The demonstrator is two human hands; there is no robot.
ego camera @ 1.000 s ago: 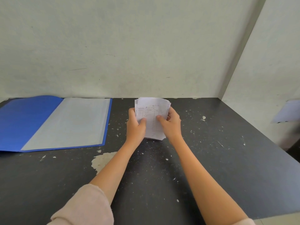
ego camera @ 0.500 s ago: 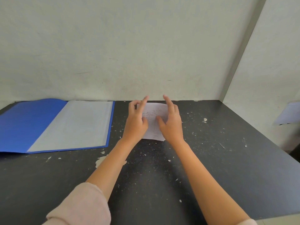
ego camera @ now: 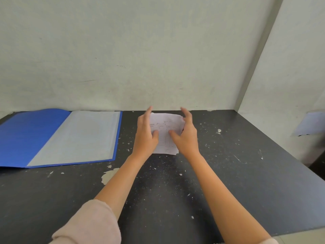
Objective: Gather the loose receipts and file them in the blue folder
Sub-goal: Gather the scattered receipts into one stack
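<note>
A small stack of white printed receipts [ego camera: 165, 136] sits at the back middle of the dark table [ego camera: 237, 182], its lower edge on the surface. My left hand [ego camera: 145, 136] flanks its left edge and my right hand [ego camera: 187, 138] its right edge. Both have their fingers stretched straight up and their thumbs pressed on the top sheet, so the stack is held between them. The blue folder [ego camera: 35, 134] lies open flat at the back left, with a clear inner sleeve page [ego camera: 79, 136] facing up. About a hand's width of table separates the folder from the stack.
A pale wall runs close behind the table, and a side wall closes the right, with a sheet of paper [ego camera: 311, 123] stuck on it. The tabletop is speckled with chipped paint, with a larger bare patch [ego camera: 109, 175] near my left forearm.
The stack has come down from being held up in curled fingers to resting on the table. My fingers have straightened along its sides. The folder has not moved.
</note>
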